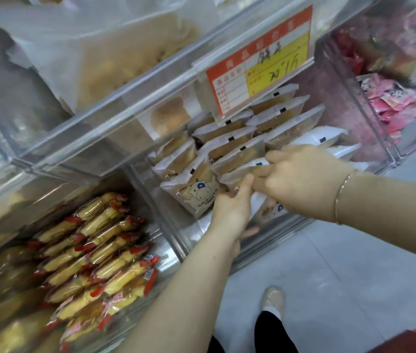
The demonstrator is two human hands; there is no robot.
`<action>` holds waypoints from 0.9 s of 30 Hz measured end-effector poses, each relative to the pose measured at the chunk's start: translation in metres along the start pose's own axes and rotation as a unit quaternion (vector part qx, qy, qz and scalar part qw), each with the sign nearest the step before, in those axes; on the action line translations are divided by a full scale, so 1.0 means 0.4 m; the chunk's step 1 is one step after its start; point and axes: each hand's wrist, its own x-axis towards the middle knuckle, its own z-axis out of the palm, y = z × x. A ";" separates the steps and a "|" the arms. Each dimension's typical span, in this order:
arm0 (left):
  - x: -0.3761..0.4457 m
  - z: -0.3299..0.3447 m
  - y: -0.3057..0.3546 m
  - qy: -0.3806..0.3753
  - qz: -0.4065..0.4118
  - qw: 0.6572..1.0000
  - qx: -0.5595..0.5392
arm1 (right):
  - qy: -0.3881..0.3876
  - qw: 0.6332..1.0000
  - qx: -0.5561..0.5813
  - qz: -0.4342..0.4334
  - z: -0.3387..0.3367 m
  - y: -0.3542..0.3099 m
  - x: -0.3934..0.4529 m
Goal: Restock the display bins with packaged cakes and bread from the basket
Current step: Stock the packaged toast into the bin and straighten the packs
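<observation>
A clear plastic display bin in the middle holds rows of white-and-brown toast packets, one with a blue cow print at the front. My left hand reaches in from below, its fingers closed on the edge of a packet in the front row. My right hand, with a thin bracelet on the wrist, comes from the right and pinches the same front packets beside the left fingers. The basket is not in view.
A neighbouring bin at the lower left is packed with yellow cakes in red-ended wrappers. Above hangs another clear bin with pale bread bags and an orange-yellow price card. Pink packets fill the right bin. Grey floor tiles and my shoe lie below.
</observation>
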 end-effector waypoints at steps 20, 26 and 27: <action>-0.011 0.012 -0.011 -0.048 -0.064 0.985 -0.150 | 0.067 0.998 -0.004 -0.017 0.065 0.077 0.005; -0.020 0.011 -0.006 -0.043 -0.084 0.978 -0.188 | 0.009 0.996 -0.084 -0.032 0.055 0.066 0.022; -0.021 0.009 -0.004 -0.043 -0.085 0.977 -0.193 | -0.008 0.995 -0.093 -0.024 0.046 0.064 0.021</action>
